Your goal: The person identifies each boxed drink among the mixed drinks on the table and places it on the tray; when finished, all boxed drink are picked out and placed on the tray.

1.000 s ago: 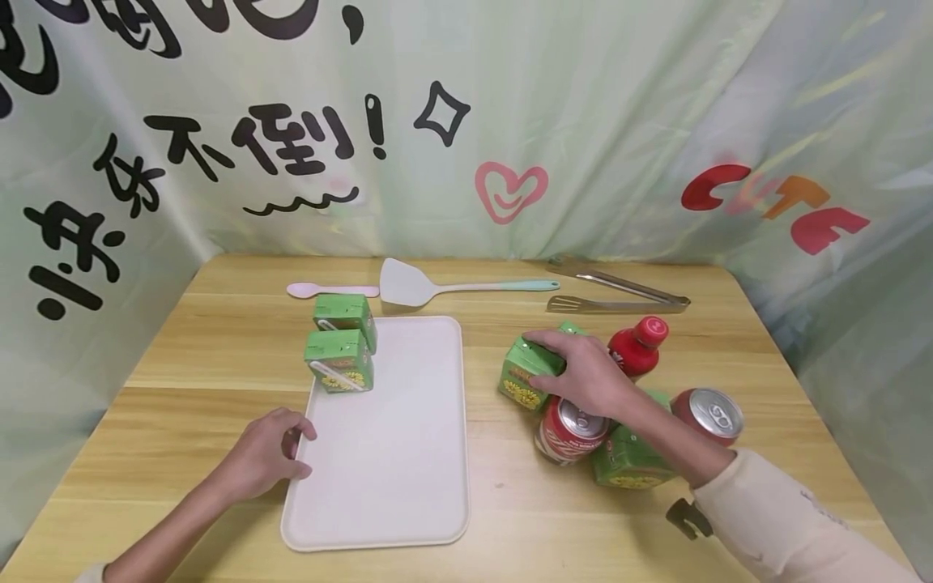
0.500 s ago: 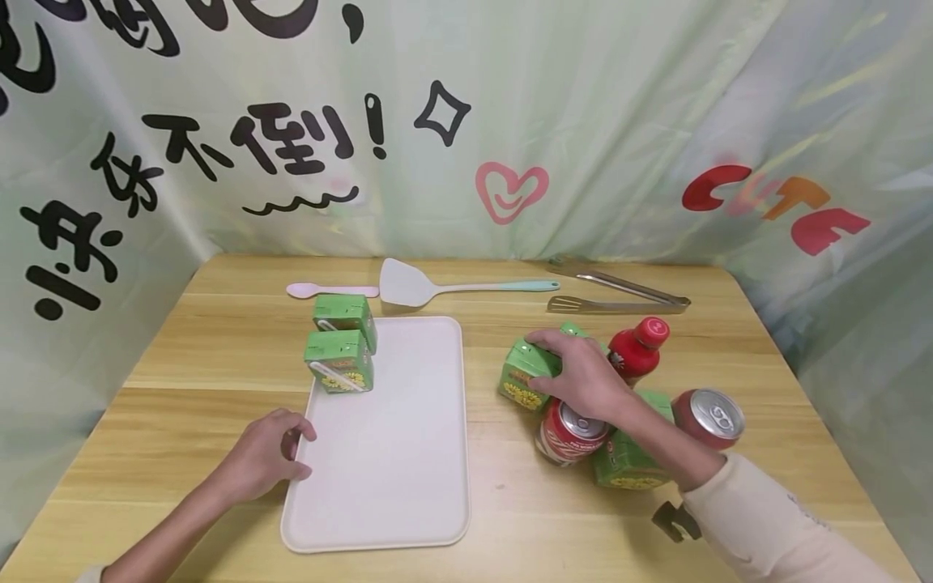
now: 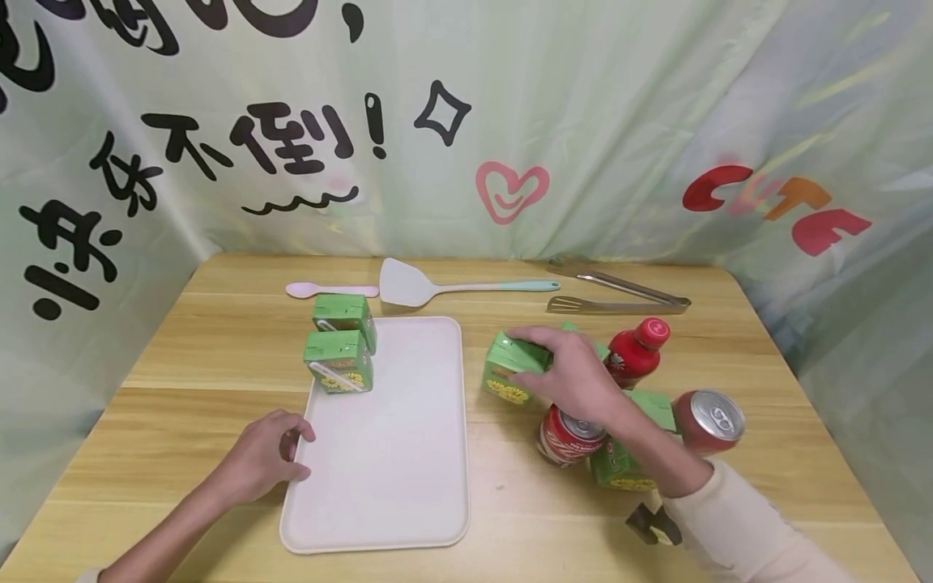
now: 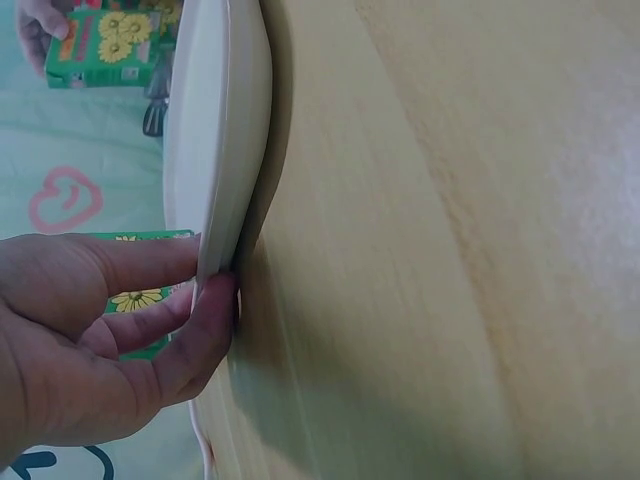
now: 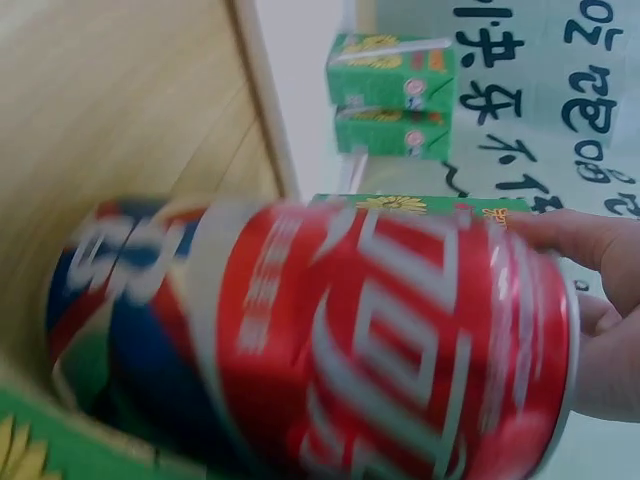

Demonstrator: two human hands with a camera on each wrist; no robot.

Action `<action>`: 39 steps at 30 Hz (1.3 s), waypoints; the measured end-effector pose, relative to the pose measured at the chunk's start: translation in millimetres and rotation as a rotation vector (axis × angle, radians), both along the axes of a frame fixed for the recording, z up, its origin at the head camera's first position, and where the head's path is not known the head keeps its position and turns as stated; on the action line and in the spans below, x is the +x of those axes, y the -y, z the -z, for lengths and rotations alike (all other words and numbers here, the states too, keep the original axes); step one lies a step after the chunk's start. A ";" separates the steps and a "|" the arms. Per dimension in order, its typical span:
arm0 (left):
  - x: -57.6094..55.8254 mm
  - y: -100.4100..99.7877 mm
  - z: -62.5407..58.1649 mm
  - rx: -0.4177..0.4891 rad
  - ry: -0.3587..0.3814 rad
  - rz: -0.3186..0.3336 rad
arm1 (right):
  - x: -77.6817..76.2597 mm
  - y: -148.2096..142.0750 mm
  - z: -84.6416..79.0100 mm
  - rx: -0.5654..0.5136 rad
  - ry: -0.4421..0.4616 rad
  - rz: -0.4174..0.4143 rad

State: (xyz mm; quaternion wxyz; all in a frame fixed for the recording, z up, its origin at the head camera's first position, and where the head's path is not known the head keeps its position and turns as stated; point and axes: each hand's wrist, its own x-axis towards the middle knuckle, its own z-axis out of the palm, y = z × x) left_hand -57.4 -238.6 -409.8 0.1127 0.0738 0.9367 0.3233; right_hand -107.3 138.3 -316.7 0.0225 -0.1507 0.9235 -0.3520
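My left hand [image 3: 266,457] pinches the left rim of a white tray [image 3: 394,470]; in the left wrist view, thumb and fingers close on the tray's edge [image 4: 222,190]. Two green drink cartons with straws, a front one [image 3: 338,362] and a rear one [image 3: 342,312], stand at the tray's far left corner. To the right of the tray, my right hand [image 3: 572,376] grips another green drink carton [image 3: 503,376] from above. A red soda can [image 3: 568,437] sits just below that hand and fills much of the right wrist view. The right palm hides part of another green carton [image 3: 601,351].
Beyond the right hand stands a red-capped bottle [image 3: 637,352]. Near the forearm are a green carton [image 3: 619,463] and a second can [image 3: 709,419]. Along the table's back lie a pink spoon [image 3: 331,290], a spatula [image 3: 408,283] and metal tongs [image 3: 619,306]. A printed curtain [image 3: 619,121] hangs behind.
My right hand has shifted slightly left with the gripped carton, which now stands apart from the red can. The left hand and the tray have stayed in place.
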 end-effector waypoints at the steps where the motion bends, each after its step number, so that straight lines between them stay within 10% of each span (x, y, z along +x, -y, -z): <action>1: 0.4 -0.2 -0.1 0.000 0.002 -0.002 | 1.3 2.5 -0.9 -0.014 0.001 -0.007; 21: 3.6 -0.5 -0.9 0.021 0.019 -0.010 | 20.7 71.1 -4.8 -0.156 0.006 -0.145; 39: 7.3 -1.7 -0.7 0.002 0.017 -0.032 | 18.2 131.3 30.4 -0.290 0.000 -0.312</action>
